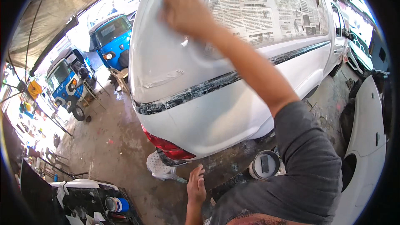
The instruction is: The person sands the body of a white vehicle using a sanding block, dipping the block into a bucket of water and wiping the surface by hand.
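A white van (208,112) fills the middle of the view, its rear side panel dull and hazy. My right hand (181,10) is against the upper part of that panel, beside the papered window. Motion smears its fingers, and whatever may lie under them is hidden. Newspaper sheets (246,6) cover the side glass. Along the body runs a dark, white-smeared trim strip (200,89), with a wrinkled pale streak (162,79) above it. My left hand (196,185) hangs low below the red tail light (168,143), its fingers loosely extended and holding nothing.
Under the tail light stands a white plastic stool (160,166). A bucket (265,164) with a dark block in it sits near my right side. At lower left, a cluttered dark surface (89,200) bears a blue-banded can (117,204). Blue vehicles (110,37) stand left; a loose white panel (366,125) is right.
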Demonstrator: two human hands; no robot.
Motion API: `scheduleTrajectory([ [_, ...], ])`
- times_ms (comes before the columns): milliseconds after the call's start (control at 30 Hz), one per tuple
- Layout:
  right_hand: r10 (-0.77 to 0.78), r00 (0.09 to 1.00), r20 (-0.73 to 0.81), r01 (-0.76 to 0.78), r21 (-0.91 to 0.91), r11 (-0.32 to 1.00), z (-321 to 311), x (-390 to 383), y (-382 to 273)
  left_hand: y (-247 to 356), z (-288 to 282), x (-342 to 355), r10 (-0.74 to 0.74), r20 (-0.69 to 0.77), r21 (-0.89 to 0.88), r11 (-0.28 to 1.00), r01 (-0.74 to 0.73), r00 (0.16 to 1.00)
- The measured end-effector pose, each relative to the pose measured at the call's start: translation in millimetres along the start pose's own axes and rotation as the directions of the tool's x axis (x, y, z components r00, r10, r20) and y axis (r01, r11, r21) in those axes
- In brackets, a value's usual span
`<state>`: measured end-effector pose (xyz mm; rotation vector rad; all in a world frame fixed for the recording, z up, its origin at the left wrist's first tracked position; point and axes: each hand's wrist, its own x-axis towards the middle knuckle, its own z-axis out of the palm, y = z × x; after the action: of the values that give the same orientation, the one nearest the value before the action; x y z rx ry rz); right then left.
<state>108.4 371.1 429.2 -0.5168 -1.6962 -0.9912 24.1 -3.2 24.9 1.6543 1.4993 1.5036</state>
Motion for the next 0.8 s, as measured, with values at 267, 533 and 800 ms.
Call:
scheduleTrajectory([
  [267,0.203,0.875,0.439,-0.331,0.239,0.913,-9,58,72,-1,7,-3,-0.007,0.051,-0.010,1.000,0.007,0.999],
  [533,0.009,1.000,0.002,-0.009,0.015,1.000,-7,-3,-23,15,25,10,0.061,0.086,-0.032,0.998,-0.059,0.994],
  [800,-0.265,0.864,0.428,0.063,0.429,0.901,-150,-154,-55,99,-19,158,0.578,-0.068,0.397,0.763,-0.509,0.813],
])
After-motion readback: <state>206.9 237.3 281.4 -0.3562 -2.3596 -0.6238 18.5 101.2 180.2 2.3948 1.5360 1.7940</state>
